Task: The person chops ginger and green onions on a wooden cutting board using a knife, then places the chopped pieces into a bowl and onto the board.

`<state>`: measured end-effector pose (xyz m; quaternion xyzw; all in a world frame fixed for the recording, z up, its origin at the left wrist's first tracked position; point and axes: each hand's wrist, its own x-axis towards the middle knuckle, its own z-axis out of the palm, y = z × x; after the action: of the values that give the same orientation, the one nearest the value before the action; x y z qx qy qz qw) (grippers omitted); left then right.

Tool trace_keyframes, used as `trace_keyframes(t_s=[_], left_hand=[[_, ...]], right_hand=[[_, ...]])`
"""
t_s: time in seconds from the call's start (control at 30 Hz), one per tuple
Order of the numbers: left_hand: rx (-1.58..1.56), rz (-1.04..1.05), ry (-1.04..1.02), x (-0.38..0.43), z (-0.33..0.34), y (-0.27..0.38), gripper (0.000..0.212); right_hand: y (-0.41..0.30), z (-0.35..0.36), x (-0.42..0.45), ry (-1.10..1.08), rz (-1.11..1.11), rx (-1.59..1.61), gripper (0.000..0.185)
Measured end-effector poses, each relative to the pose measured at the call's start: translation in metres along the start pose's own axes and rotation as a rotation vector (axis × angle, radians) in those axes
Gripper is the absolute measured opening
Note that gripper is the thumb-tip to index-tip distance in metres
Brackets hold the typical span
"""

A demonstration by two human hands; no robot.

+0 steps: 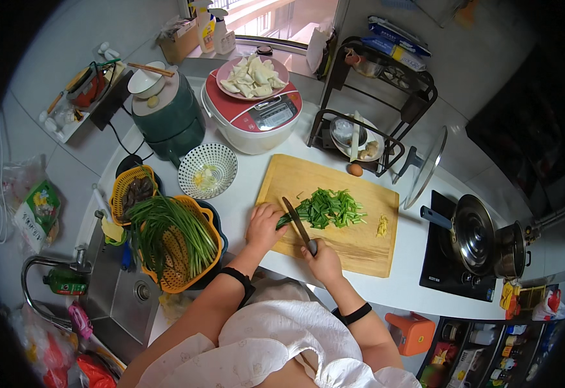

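Note:
My right hand (324,261) grips the dark handle of a kitchen knife (296,219), its blade pointing away from me across a bunch of green leaves. At the left side of the wooden cutting board (287,177), my left hand (265,226) holds the uncut end of the bunched garlic chives (283,221), with the fingers close to the blade. Just right of the knife lies a pile of cut green pieces (333,208). A small heap of yellow shreds (382,226), perhaps ginger, sits near the board's right edge.
Left of the board are a yellow basket of long chives (197,237), a dotted bowl (226,165) and a sink (127,310). Behind stand a rice cooker (243,136) bearing a plate of dumplings (253,77), and an egg (355,169). A pan (474,237) rests on the cooktop at right.

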<state>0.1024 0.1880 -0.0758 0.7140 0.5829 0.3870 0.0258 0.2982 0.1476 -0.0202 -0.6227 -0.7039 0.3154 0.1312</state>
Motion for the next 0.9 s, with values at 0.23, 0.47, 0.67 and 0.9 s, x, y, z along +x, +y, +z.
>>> trace_keyframes(t_s=[0.23, 0.47, 0.67, 0.9], left_hand=[[-0.111, -0.063, -0.112, -0.018, 0.024, -0.021, 0.017], [-0.122, -0.012, -0.12, -0.019, 0.03, -0.023, 0.004], [-0.136, 0.015, -0.044, -0.016, 0.03, -0.02, 0.004], [-0.065, 0.011, -0.106, -0.014, 0.025, -0.023, 0.005]], right_hand=[[-0.005, 0.004, -0.001, -0.07, -0.004, -0.041, 0.038], [-0.006, 0.005, 0.017, -0.166, 0.005, -0.052, 0.035], [-0.001, 0.016, 0.027, -0.094, -0.005, 0.025, 0.037], [0.026, 0.015, 0.034, 0.024, 0.119, 0.349, 0.041]])
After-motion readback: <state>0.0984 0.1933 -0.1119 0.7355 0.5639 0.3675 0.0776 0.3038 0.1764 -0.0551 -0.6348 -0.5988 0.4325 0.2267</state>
